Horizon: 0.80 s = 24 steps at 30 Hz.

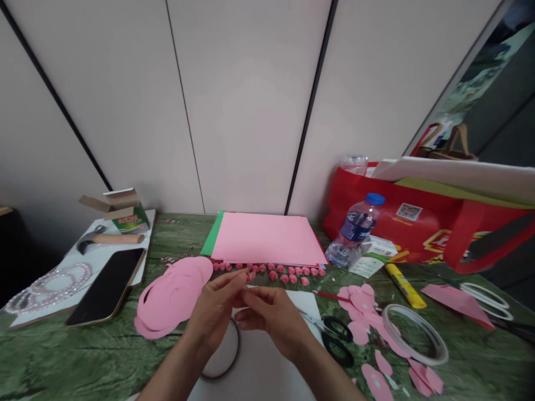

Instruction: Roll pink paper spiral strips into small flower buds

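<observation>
Head view: with our left hand we pinch a small pink paper rosette at the fingertips, above a white sheet. Our right hand is just beside, fingers curled; we cannot tell whether it grips anything. Beyond lie rolled pink rosettes; pink paper discs lie leftward, black-handled scissors rightward.

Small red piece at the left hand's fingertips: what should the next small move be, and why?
Probably set the small red piece down beside the small pink rolls: the left hand appears to pinch it, the right hand is close by, and the rolls lie lined up just beyond both hands.
</observation>
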### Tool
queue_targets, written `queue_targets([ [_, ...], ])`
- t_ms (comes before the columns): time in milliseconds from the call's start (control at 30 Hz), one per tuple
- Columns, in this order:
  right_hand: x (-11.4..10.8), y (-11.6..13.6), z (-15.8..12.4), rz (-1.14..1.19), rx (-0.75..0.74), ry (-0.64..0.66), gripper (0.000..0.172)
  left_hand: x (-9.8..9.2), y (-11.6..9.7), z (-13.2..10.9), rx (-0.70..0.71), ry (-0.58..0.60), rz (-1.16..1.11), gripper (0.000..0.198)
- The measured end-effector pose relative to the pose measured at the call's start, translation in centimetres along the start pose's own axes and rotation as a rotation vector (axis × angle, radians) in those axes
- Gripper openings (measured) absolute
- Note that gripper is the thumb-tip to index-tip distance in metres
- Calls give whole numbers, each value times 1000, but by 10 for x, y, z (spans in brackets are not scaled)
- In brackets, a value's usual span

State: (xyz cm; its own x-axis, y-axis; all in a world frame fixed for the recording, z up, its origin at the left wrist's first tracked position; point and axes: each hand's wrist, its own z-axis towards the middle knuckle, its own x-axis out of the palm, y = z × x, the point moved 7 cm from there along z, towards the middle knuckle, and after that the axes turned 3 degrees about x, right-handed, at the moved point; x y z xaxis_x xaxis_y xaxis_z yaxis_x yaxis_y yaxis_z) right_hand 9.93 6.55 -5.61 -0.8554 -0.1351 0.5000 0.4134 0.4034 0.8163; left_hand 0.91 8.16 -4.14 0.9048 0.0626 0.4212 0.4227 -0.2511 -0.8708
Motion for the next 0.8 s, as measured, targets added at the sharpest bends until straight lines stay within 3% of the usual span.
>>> queue_targets([
  [167, -2, 0, -1, 136, -23, -58, 31, 4, 3, -2, -13, 4, -31, 19],
  [433, -12, 9, -2, 11, -66, -187, 31, -2, -13, -1, 218, -73, 277, 15],
  [800, -15, 23, -6, -109, -265, -286, 29, 4, -22, -5, 305, -44, 449, 12],
])
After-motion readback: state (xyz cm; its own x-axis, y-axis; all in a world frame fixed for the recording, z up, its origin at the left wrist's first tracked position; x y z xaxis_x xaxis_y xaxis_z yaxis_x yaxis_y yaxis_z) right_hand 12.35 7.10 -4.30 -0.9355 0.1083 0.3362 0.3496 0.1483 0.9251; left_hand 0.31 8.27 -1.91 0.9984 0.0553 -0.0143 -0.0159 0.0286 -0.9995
